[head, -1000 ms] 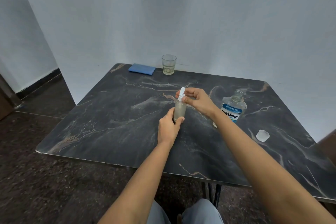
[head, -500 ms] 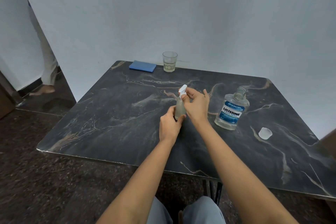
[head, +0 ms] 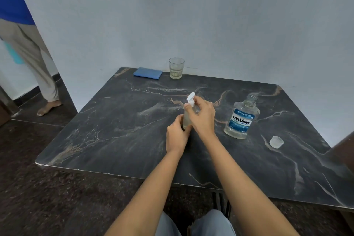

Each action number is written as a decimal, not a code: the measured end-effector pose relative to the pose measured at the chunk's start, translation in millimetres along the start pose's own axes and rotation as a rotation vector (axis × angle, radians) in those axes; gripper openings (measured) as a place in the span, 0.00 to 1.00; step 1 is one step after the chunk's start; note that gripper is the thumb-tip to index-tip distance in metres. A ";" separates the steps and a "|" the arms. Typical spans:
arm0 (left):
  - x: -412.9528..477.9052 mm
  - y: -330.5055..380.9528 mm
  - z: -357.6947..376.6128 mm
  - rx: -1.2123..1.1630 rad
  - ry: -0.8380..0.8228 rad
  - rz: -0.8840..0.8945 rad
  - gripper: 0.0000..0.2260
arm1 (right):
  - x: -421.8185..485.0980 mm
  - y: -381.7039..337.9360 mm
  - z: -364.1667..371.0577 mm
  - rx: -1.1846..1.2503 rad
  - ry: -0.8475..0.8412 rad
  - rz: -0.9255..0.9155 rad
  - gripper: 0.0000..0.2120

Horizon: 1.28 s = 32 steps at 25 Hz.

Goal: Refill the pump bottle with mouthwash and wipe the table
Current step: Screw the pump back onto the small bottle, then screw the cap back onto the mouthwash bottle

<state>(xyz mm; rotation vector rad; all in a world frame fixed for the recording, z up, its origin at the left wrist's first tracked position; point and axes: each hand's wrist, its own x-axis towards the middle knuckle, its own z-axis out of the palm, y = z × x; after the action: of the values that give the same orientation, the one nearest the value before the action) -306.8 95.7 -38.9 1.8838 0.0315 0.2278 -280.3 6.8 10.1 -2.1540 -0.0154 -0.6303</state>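
Our pump bottle (head: 186, 119) is upright at the middle of the desk (head: 115, 130), and we have both hands on it. Our left hand (head: 177, 136) grips the lower body from the near side, with the thumb (head: 178, 119) curled up along the plastic. The rest of that hand's fingers are round the back, so we can't see them. Our right hand (head: 203, 117) comes in from the right, and its fingers (head: 200, 100) pinch the neck just under the white pump head (head: 191, 97), which tilts a bit left.

The bottom of the pump bottle is hidden behind our left hand, so we can't tell if it's sitting on the desk. The body is frosted and half covered, so we can't read the fill level either.

To the right of the pump bottle, clear of our hands, the mouthwash bottle (head: 241, 119) stands with its neck open. Its clear cap (head: 276, 142) sits on the desk further right again. Behind the pump bottle, at the far edge by the wall, there's a glass (head: 176, 68) with a little pale liquid. A folded blue cloth (head: 148, 73) lies just beside it on the left.

Way off to the left of the pump bottle another person (head: 28, 53) stands on the floor, cut off by the frame. Only a blue top, beige trousers and a bare foot show.
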 end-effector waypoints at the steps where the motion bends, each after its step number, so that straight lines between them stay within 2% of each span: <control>1: 0.0 -0.2 -0.1 0.000 -0.002 -0.001 0.14 | -1.5 0.5 0.2 0.001 -0.019 0.011 0.18; 5: -0.1 -1.1 0.6 0.031 -0.003 0.008 0.14 | -8.6 -3.1 -1.6 -0.010 -0.057 0.032 0.20; 10: -2.8 0.3 -1.1 0.020 -0.030 0.023 0.17 | -26.6 -1.0 -24.2 0.120 -0.048 0.054 0.23; 13: -3.3 0.3 -2.4 0.048 -0.069 0.014 0.30 | -45.9 7.5 -45.0 0.130 0.039 0.048 0.20; 15: -8.8 6.0 -1.1 0.049 -0.016 -0.048 0.40 | -60.8 16.5 -62.2 0.116 0.095 -0.002 0.16; 17: -21.4 14.9 0.5 0.027 0.112 -0.042 0.39 | -72.4 27.2 -79.2 0.067 0.167 -0.046 0.12; 20: -51.0 32.9 15.6 0.000 0.240 0.100 0.28 | -80.2 53.0 -116.2 -0.037 0.319 -0.030 0.09; 24: -66.7 51.0 48.4 -0.054 0.097 0.154 0.22 | -66.9 93.4 -157.9 -0.255 0.405 0.185 0.10; 28: -56.5 61.9 75.1 -0.057 -0.057 0.139 0.25 | -51.3 122.9 -181.2 -0.403 0.243 0.452 0.20; 30: -46.6 67.3 83.6 -0.058 -0.109 0.131 0.27 | -45.7 132.5 -186.3 -0.404 0.148 0.511 0.24; 32: -35.9 74.4 89.3 -0.060 -0.172 0.122 0.30 | -42.0 140.7 -188.6 -0.390 0.096 0.516 0.22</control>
<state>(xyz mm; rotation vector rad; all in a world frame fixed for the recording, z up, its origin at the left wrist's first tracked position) -333.4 -16.8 -0.8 1.8414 -0.2055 0.1469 -366.1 -214.2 -20.2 -2.3556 0.7457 -0.4530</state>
